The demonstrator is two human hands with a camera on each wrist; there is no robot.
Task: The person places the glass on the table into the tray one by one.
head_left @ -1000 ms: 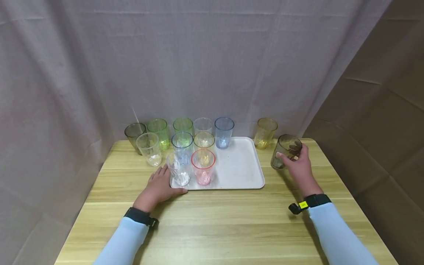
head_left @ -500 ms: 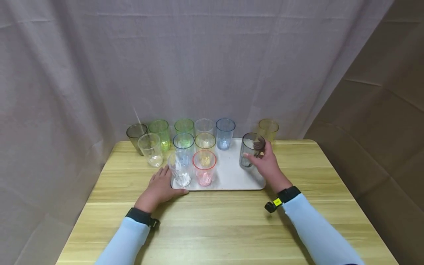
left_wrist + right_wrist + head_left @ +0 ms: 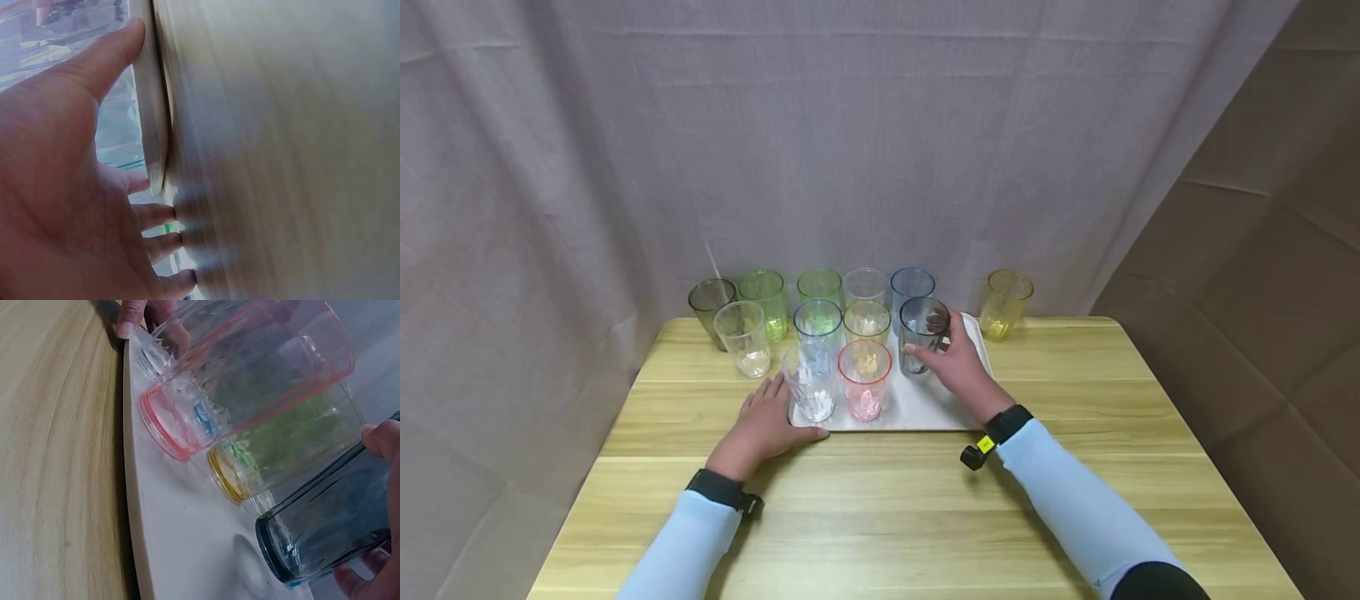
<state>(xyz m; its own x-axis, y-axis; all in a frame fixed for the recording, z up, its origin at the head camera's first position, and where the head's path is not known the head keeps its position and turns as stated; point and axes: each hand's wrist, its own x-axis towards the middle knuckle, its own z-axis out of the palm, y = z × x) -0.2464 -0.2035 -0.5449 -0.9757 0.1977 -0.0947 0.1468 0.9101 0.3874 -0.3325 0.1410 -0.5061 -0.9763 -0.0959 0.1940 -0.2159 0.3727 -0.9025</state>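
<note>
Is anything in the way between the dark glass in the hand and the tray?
Nothing visible is: below the dark glass in the right hand, the tray looks bare. The nearby yellow glass stands beside, not underneath.

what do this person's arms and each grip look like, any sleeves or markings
The left sleeve and right sleeve are long and light blue. A black left wristband and black right wristband each bear a small black fitting; the right one also shows a yellow label. The left grip and right grip are ungloved hands.
</note>
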